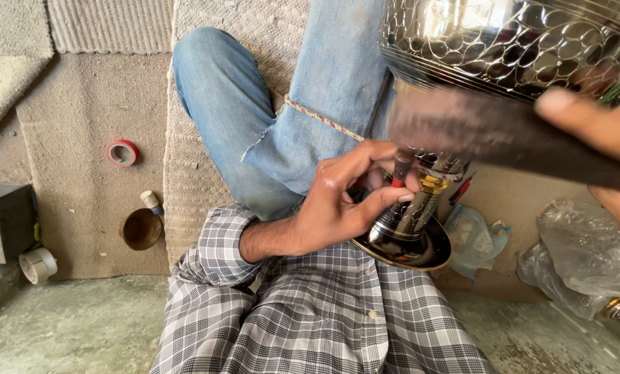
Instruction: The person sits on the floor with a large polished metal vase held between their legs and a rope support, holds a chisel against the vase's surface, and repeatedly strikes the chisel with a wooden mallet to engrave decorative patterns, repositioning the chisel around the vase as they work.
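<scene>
We see a tall metal goblet-shaped vessel (462,83) lying across the lap in the right half of the frame; its bowl, at the upper right, is dark and glossy with a chased pattern of round cells and fine ribbed bands; its stem narrows toward the centre, with a gold-coloured collar, and ends in a dark round foot with a gilt rim just right of centre. Our left hand (337,201), reaching in from the checked sleeve (220,242) at centre, is closed around a small punch (400,170) with a red band, pinched between thumb and fingers, its tip set against the stem near the collar. Our right hand (600,131), at the right edge, is wrapped around a blurred dark hammer handle (504,135) that crosses below the bowl.

At the lower left a small brown cup (141,228) sits on the mat; we cannot tell what is in it; a red tape roll (122,152) lies above it and a pale tape roll (38,265) near the left edge. At the lower right a clear plastic bag (587,256) lies crumpled, with something metallic showing beneath it.
</scene>
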A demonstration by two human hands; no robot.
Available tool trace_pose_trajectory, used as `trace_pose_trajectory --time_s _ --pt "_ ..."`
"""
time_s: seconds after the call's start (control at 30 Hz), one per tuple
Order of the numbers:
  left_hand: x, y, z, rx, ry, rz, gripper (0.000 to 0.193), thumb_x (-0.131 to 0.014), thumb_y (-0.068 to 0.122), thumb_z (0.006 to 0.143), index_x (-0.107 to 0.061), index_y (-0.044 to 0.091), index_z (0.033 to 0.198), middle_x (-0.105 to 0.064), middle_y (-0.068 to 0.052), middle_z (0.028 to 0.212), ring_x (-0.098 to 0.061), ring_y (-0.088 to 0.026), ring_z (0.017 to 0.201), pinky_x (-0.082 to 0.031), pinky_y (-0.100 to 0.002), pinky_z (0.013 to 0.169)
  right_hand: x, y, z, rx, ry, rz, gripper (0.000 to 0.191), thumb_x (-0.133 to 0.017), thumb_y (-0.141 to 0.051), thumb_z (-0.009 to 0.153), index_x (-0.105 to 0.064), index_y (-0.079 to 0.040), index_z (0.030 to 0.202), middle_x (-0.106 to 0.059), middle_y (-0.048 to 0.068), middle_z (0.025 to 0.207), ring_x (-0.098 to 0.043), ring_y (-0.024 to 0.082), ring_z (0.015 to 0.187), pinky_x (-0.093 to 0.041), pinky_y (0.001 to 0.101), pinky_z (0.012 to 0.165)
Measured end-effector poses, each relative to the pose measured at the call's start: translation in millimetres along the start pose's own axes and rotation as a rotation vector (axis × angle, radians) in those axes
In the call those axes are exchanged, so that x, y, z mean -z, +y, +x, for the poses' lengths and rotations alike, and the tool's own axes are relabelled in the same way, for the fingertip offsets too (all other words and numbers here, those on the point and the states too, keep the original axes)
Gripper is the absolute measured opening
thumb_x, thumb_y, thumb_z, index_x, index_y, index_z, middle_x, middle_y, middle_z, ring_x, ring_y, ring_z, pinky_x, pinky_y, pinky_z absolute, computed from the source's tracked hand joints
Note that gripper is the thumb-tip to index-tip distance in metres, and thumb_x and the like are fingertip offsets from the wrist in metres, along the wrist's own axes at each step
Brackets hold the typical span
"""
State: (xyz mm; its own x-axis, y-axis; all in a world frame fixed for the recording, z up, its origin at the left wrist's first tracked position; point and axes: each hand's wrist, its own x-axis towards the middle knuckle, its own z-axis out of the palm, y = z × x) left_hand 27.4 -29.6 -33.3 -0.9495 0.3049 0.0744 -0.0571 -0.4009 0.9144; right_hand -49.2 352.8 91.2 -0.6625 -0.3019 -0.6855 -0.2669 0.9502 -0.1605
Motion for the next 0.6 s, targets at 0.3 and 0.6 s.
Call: trace_pose_trajectory --time_s 0.3,0.6 --pt "-4.7 -0.5 3.2 0.093 0.071 -0.153 0.039 -0.080 0.006 0.100 -0.055 0.003 0.130 -0.074 -0.003 0.100 -0.052 0.003 0.063 -0.040 -0.014 0.053 9.3 -12.8 22.4 0.245 0.158 0.026 0.055 -0.060 -0.004 0.097 -0.054 -0.015 0.150 -0.066 -0.003 0.087 -0.056 0.008 0.065 -0.048 0.0216 0.063" --pt "-4.3 -1.8 -0.2 0.007 0.063 -0.068 0.042 -0.081 0.007 0.099 -0.054 0.003 0.131 -0.073 -0.003 0.101 -0.049 0.003 0.060 -0.040 -0.015 0.053 7.7 -20.7 27.5 0.332 0.215 0.050 0.043 -0.060 -0.013 0.101 -0.058 -0.013 0.143 -0.069 0.003 0.093 -0.062 0.012 0.069 -0.053 0.0255 0.073"
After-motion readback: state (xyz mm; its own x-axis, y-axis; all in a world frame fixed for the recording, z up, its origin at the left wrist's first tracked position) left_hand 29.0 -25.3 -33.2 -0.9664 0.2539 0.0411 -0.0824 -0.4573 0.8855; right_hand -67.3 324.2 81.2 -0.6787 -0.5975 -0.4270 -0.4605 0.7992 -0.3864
